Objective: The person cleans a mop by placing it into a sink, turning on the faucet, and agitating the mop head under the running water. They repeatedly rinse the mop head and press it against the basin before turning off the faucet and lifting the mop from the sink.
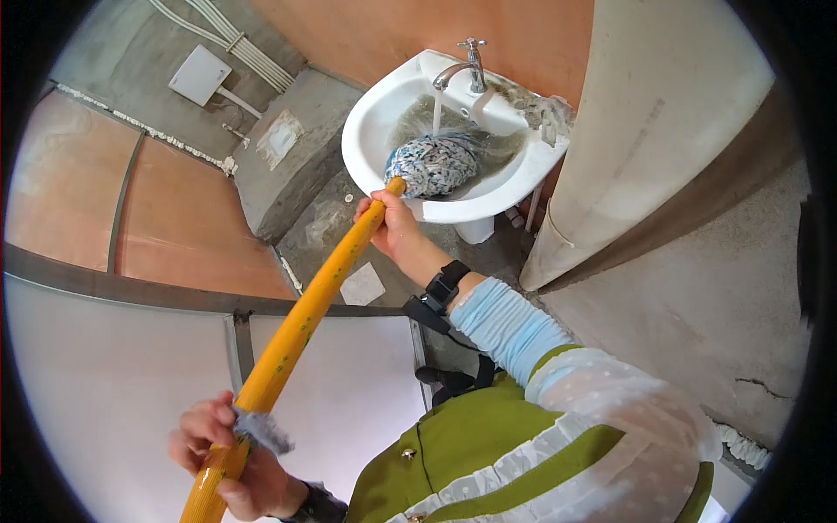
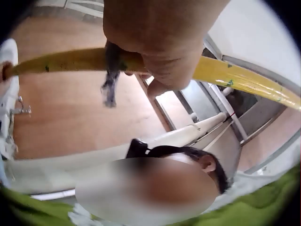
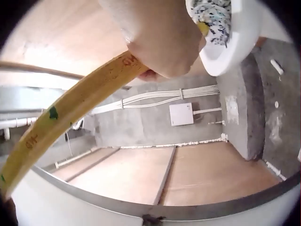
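Note:
A mop's long yellow handle (image 1: 301,318) slants from the lower left up to the sink. Its speckled white, blue and dark mop head (image 1: 433,166) sits in the white sink (image 1: 359,144), in murky water under the running tap (image 1: 476,65). Close to the mop head, my right hand (image 1: 399,231) grips the handle's top end by the sink's front rim. Farther down, my left hand (image 1: 264,479) holds the handle beside a grey cloth strip (image 1: 261,431) fastened to it. The left wrist view shows the left fingers (image 2: 164,80) bent over the handle.
A thick pale pipe (image 1: 649,131) rises right of the sink. Left of it are a concrete ledge (image 1: 301,166) and a white wall box (image 1: 200,75). White panels (image 1: 336,357) with a dark frame stand under the handle. A white tile piece (image 1: 363,284) lies on the floor.

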`<action>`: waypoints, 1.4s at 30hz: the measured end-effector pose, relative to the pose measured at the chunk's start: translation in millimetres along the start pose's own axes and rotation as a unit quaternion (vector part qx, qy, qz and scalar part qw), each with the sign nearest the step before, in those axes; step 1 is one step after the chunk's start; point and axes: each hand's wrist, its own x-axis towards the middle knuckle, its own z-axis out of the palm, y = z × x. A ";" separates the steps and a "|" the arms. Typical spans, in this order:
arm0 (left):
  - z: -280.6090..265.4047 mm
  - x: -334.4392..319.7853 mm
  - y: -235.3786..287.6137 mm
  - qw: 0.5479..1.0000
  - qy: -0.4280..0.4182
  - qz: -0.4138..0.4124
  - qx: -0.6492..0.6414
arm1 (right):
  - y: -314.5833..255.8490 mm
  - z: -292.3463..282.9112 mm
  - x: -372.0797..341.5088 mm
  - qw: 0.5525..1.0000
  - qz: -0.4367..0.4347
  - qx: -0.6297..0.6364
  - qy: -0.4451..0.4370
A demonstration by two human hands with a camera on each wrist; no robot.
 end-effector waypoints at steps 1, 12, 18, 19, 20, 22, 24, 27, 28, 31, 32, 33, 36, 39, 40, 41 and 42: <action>9.8 5.2 -7.8 0.996 0.035 0.068 0.053 | -3.0 3.0 -3.0 0.999 -0.016 -0.017 0.036; -29.4 13.0 -6.1 0.949 0.189 -0.084 -0.238 | -10.3 38.9 -35.6 0.911 0.017 -0.377 0.166; -3.3 5.5 -7.5 0.962 0.133 -0.050 -0.232 | -14.7 10.9 -23.1 0.992 -0.031 -0.050 0.114; 8.6 7.7 -10.3 0.975 0.082 -0.042 -0.203 | -19.6 4.6 -16.7 0.992 -0.026 0.014 0.119; 15.5 10.9 -13.9 0.984 0.032 -0.034 -0.171 | -24.5 -1.8 -10.0 0.989 -0.018 0.078 0.124; 8.2 8.7 -19.5 0.991 -0.038 -0.003 -0.126 | -34.5 -4.8 -1.1 0.981 0.001 0.006 0.195; -1.7 -4.0 -18.9 0.979 0.096 -0.104 -0.148 | -36.9 7.9 2.1 0.943 0.061 -0.200 0.259; -0.1 -4.0 -5.7 0.962 0.185 -0.105 -0.173 | -22.6 42.2 -0.4 0.919 0.089 -0.298 0.242; 3.5 -4.0 -4.2 0.961 0.213 -0.071 -0.161 | -25.8 43.7 1.6 0.918 0.087 -0.302 0.242; 16.7 3.8 -16.8 0.994 0.010 0.094 -0.058 | -25.6 34.8 -0.5 0.905 0.077 -0.333 0.252; 23.0 10.6 -23.0 0.970 -0.095 0.219 -0.044 | -27.9 28.6 -2.0 0.905 0.076 -0.333 0.253; -2.4 31.8 -22.7 0.915 -0.336 0.183 -0.125 | -31.3 24.9 -6.3 0.919 0.065 -0.300 0.246; 0.1 20.3 -23.6 0.984 -0.087 0.090 -0.127 | -30.6 10.3 -21.9 0.952 0.012 -0.200 0.230; 7.3 23.2 -20.7 0.986 0.058 0.000 -0.153 | -28.2 -12.7 -6.1 0.994 -0.062 0.053 0.079; 6.6 21.4 -20.0 0.976 0.131 -0.046 -0.170 | -26.7 -4.3 4.0 0.994 -0.061 0.056 0.078; -5.3 17.2 -17.6 0.974 0.108 -0.061 -0.190 | -22.7 3.3 14.8 0.989 -0.054 -0.028 0.137; -3.1 14.8 -15.0 0.974 0.103 -0.065 -0.192 | -24.7 14.1 26.0 0.973 -0.050 -0.114 0.195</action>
